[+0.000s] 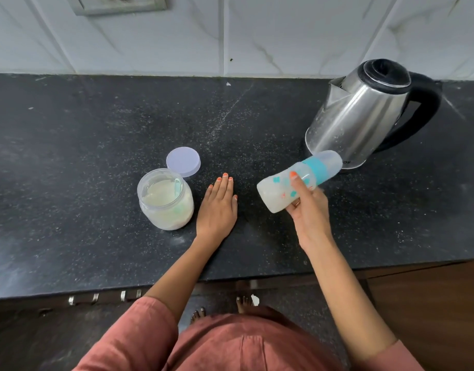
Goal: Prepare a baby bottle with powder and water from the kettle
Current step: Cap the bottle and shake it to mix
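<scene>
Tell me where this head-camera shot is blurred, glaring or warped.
Head view: the baby bottle in the right hand looks slightly smeared, as if moving, while the jar and the left hand are sharp. Head view: bright streaks of reflected light run down the steel kettle. Head view: the wide lens curves the countertop's front edge and leans the kettle outward.
</scene>
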A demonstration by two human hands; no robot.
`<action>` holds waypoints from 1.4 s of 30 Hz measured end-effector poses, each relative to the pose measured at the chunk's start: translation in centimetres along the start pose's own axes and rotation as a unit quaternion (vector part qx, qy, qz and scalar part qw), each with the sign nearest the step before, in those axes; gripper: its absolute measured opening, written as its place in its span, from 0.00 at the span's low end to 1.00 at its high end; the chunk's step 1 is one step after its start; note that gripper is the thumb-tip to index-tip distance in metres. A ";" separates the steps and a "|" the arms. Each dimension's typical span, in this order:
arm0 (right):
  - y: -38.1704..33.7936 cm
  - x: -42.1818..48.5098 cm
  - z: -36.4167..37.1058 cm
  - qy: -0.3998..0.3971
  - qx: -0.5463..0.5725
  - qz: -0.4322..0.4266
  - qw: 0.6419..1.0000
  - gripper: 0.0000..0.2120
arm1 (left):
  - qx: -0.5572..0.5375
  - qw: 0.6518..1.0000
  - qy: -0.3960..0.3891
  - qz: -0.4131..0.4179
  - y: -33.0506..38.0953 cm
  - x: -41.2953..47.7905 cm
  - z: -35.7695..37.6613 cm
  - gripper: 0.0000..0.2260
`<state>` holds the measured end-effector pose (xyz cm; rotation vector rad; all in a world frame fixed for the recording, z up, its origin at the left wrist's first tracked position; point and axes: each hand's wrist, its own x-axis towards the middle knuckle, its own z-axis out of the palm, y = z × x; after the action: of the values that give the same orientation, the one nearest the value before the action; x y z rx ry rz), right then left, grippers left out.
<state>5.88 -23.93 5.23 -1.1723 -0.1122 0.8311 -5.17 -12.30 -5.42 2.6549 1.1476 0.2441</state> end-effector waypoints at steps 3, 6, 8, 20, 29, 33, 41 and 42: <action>0.6 -1.3 -0.3 -0.093 -0.179 0.035 0.979 0.08 | -0.002 1.000 -0.005 -0.001 -0.1 0.0 0.0 0.22; 0.4 -1.7 -0.8 -0.119 -0.263 0.032 0.957 0.09 | -0.005 1.000 -0.002 -0.003 0.0 0.0 0.0 0.22; -0.3 -1.0 -0.7 -0.061 -0.145 0.021 0.987 0.07 | -0.005 1.000 0.004 -0.001 0.0 -0.1 -0.1 0.22; -0.3 -0.9 -0.5 -0.047 -0.120 0.024 0.991 0.08 | -0.005 1.000 0.001 -0.002 -0.1 -0.1 0.0 0.22; 0.3 -1.7 -0.3 -0.147 -0.272 0.034 0.950 0.11 | -0.001 1.000 -0.005 -0.003 -0.1 0.0 0.1 0.22; -0.8 -0.6 -0.3 -0.057 -0.126 0.011 0.990 0.09 | -0.003 1.000 0.002 -0.004 -0.1 -0.1 0.1 0.22; 0.3 -1.7 -0.2 -0.127 -0.243 0.029 0.961 0.08 | -0.006 1.000 -0.004 -0.001 -0.1 0.0 0.0 0.22; 0.2 -1.7 -0.3 -0.128 -0.235 0.024 0.963 0.08 | -0.006 1.000 -0.001 -0.002 -0.1 0.0 0.0 0.22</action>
<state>4.73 -25.16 5.47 -1.5083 -0.5186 1.0299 -5.24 -12.27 -5.46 2.6414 1.1471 0.2455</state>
